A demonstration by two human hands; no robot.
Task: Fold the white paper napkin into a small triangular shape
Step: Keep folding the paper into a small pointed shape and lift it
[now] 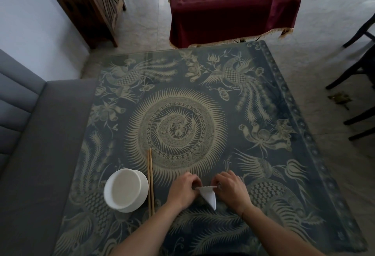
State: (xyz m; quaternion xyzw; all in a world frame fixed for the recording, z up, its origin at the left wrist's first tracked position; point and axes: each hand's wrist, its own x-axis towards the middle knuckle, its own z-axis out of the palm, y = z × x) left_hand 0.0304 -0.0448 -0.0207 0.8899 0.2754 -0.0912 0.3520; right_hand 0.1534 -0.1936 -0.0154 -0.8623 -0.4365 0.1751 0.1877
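A home dining or living room.

A glass-topped table point(274, 97) with a blue phoenix-patterned cloth carries a white bowl point(125, 189) and wooden chopsticks point(150, 180); a grey upholstered sofa point(36, 134) stands beside it, with a dark wooden cabinet point(95, 2), a maroon fringed cloth point(229, 6) over other furniture, dark chair legs point(357, 69) and a pale tiled floor point(146, 24).

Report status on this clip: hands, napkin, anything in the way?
Left hand and right hand both pinching napkin. Napkin already a small triangle. Bowl and chopsticks off to the left, not in the way.
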